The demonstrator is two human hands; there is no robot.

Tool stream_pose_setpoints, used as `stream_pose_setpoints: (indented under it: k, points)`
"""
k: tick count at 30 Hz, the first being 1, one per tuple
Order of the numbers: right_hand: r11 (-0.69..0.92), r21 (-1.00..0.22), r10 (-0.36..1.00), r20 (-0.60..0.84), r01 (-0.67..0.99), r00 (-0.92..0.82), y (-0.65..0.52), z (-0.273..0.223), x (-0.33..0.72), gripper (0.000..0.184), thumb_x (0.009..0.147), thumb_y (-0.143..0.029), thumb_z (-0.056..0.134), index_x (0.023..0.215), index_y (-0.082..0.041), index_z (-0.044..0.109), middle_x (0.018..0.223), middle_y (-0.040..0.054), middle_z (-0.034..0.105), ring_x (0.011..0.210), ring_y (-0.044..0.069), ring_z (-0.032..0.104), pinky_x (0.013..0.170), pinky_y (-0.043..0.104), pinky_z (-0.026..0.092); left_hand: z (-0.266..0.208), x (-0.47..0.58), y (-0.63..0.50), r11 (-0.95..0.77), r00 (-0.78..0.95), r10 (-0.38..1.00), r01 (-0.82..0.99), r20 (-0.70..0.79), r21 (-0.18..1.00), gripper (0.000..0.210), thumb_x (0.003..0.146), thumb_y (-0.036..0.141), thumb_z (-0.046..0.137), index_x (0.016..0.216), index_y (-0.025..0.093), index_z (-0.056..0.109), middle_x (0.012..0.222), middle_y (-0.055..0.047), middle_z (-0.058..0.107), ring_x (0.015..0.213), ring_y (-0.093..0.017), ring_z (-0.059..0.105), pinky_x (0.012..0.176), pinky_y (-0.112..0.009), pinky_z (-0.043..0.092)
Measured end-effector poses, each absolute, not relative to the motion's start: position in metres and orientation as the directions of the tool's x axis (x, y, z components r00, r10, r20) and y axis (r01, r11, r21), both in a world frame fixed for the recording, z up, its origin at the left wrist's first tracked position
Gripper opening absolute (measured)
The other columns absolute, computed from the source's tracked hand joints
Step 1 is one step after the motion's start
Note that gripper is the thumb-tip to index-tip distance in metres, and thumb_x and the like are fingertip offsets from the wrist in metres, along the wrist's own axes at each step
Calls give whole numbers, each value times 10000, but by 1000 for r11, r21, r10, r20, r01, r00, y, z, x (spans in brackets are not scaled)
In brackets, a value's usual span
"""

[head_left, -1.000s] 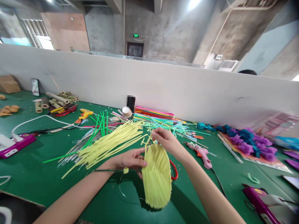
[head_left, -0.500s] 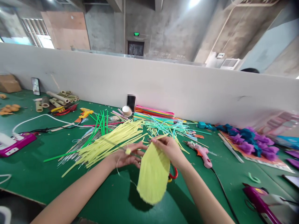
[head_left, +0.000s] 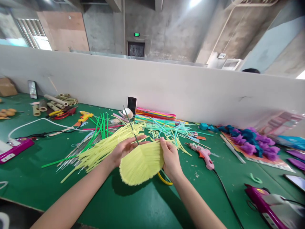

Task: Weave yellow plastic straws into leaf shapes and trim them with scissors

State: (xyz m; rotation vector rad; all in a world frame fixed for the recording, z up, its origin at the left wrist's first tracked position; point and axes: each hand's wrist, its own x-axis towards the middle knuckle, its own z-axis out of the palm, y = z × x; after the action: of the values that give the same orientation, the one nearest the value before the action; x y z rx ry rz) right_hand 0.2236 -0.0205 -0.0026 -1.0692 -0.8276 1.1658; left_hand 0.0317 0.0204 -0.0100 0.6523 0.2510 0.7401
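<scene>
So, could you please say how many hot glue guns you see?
2: a yellow hot glue gun beyond the left hand; a pink hot glue gun right of the right hand.

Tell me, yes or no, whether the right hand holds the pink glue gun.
No, the pink glue gun lies on the green table, while the right hand holds the yellow leaf-shaped piece.

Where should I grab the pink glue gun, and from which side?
Probably by the handle, from the near right. The gun lies with its nozzle pointing left, away from that side, and its handle juts toward you, the black cord trailing from its end. Your right hand is nearer, but it's holding the yellow piece.
</scene>
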Motion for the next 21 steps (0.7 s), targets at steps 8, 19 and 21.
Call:
stream_pose_setpoints:
  k: [8,19,21]
  points:
    - [-20,-970,988,-57,-242,145,-25,-11,216,360,794,-561,598,826,-205,648,663,5,644,532,160,558,462,257,389,-31,42,22,540,726,681,-406,-99,737,343,766,193,608,1095,130,680,1063,-110,713,962,-250,659,862,-351,476]
    - [119,-985,988,130,123,84,-24,-21,219,361,797,-505,625,666,-182,534,587,-37,485,518,97,397,470,220,303,-39,48,17,328,671,717,-84,-190,941,364,596,327,840,858,129,683,776,-38,676,672,-145,623,595,-236,423]
    - [146,-974,983,163,173,87,-23,-22,220,369,808,-504,611,653,-182,520,579,-40,471,515,95,389,467,220,289,-39,49,18,282,688,706,-56,-168,958,354,629,339,820,878,132,678,789,-43,680,684,-148,622,591,-238,420]
